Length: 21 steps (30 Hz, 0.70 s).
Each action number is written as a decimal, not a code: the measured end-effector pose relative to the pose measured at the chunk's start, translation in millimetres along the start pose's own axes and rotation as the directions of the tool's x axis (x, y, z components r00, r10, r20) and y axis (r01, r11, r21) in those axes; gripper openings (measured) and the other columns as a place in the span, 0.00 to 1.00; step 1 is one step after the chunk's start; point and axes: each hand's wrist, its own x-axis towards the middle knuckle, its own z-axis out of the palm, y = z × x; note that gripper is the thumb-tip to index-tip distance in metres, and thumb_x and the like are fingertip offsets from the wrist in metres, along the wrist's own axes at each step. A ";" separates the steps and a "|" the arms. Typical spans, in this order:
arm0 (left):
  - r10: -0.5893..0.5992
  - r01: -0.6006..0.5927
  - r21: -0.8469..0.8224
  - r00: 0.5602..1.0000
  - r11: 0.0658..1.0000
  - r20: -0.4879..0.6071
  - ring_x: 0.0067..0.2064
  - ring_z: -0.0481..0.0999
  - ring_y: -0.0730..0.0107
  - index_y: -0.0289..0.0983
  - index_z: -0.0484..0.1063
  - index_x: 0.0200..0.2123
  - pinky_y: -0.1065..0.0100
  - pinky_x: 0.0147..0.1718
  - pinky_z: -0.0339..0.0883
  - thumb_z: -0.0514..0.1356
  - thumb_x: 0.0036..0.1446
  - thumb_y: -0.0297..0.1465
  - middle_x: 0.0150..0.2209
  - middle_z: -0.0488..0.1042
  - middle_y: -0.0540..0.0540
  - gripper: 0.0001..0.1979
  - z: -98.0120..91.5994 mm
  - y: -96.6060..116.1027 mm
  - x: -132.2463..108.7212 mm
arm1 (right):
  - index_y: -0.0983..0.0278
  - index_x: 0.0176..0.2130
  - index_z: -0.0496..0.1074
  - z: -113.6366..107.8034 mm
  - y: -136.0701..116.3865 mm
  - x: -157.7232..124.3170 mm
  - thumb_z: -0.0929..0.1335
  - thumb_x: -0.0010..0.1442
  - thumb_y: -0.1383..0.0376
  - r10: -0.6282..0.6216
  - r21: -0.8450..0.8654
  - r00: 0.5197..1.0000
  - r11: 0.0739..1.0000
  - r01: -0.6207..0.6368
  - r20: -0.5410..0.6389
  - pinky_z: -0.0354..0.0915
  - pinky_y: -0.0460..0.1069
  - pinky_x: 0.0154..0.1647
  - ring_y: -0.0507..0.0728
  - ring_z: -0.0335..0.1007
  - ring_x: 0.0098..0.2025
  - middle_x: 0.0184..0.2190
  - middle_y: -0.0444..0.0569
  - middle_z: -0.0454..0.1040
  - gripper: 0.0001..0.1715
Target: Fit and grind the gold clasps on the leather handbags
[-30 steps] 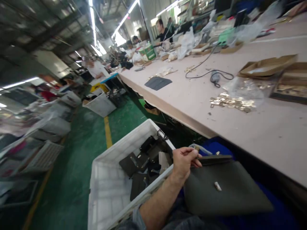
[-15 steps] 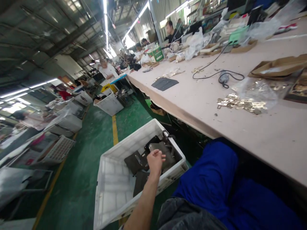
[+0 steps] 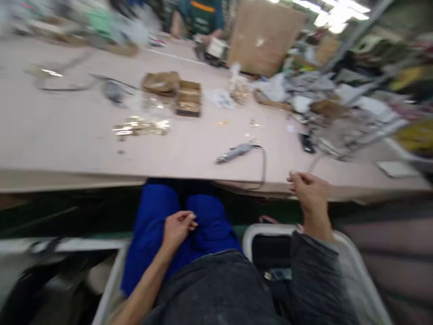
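Note:
My left hand rests over my blue-clad lap with its fingers curled in, and nothing shows in it. My right hand is raised at the table's front edge, fingers bent and drawn together; no held thing is visible. Left of it on the table lies a grey electric screwdriver with a cord. Below my right forearm stands a white bin with dark flat pieces in it. Another white bin at my left holds dark items, blurred.
On the pink-covered table lie a pile of shiny metal fittings, a small open box and plastic bags. A large cardboard sheet stands at the back, with a person behind the table. Clutter fills the right.
My view has swung right from the left-hand bin to the table. My left hand has left that bin for my lap. My right hand has come into view.

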 end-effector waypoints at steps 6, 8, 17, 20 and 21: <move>-0.122 0.091 0.292 0.988 0.952 0.091 0.31 0.83 0.55 0.32 0.77 0.39 0.63 0.32 0.77 0.69 0.39 0.46 0.27 0.81 0.41 0.27 21.1 -55.1 41.8 | 0.70 0.40 0.81 -198.5 136.1 -54.4 0.70 0.58 0.44 0.181 -0.407 0.905 0.847 -0.343 -0.385 0.70 0.51 0.34 0.61 0.77 0.32 0.32 0.59 0.81 0.32; -0.162 0.121 0.345 0.982 0.931 0.092 0.30 0.83 0.54 0.32 0.76 0.38 0.63 0.30 0.77 0.67 0.39 0.45 0.26 0.81 0.41 0.26 23.1 -55.9 38.0 | 0.70 0.42 0.81 -236.3 176.9 -89.3 0.69 0.59 0.47 0.301 -0.552 0.861 0.669 -0.497 -0.411 0.70 0.54 0.42 0.66 0.78 0.40 0.36 0.61 0.81 0.29; -0.227 0.182 0.423 0.972 0.888 0.060 0.30 0.83 0.57 0.35 0.76 0.39 0.68 0.28 0.76 0.66 0.44 0.39 0.26 0.81 0.43 0.19 36.3 -59.9 44.5 | 0.68 0.53 0.77 -150.5 244.1 -210.2 0.76 0.54 0.52 0.816 -0.242 0.572 0.572 -0.783 0.078 0.68 0.48 0.26 0.57 0.73 0.23 0.22 0.48 0.76 0.32; -0.215 0.167 0.437 0.975 0.884 0.060 0.31 0.83 0.56 0.35 0.76 0.38 0.68 0.29 0.76 0.65 0.46 0.37 0.26 0.81 0.43 0.17 36.0 -58.1 39.7 | 0.70 0.53 0.76 -91.9 241.1 -217.8 0.76 0.52 0.56 0.825 -0.142 0.564 0.562 -0.815 0.031 0.67 0.46 0.22 0.55 0.72 0.23 0.22 0.47 0.75 0.33; -0.211 0.163 0.437 0.976 0.884 0.062 0.31 0.83 0.56 0.35 0.76 0.38 0.67 0.30 0.76 0.65 0.46 0.37 0.26 0.81 0.43 0.16 35.8 -55.9 37.1 | 0.71 0.51 0.77 -81.3 239.8 -217.2 0.75 0.53 0.57 0.823 -0.114 0.567 0.562 -0.819 -0.019 0.67 0.46 0.22 0.55 0.72 0.24 0.23 0.48 0.76 0.30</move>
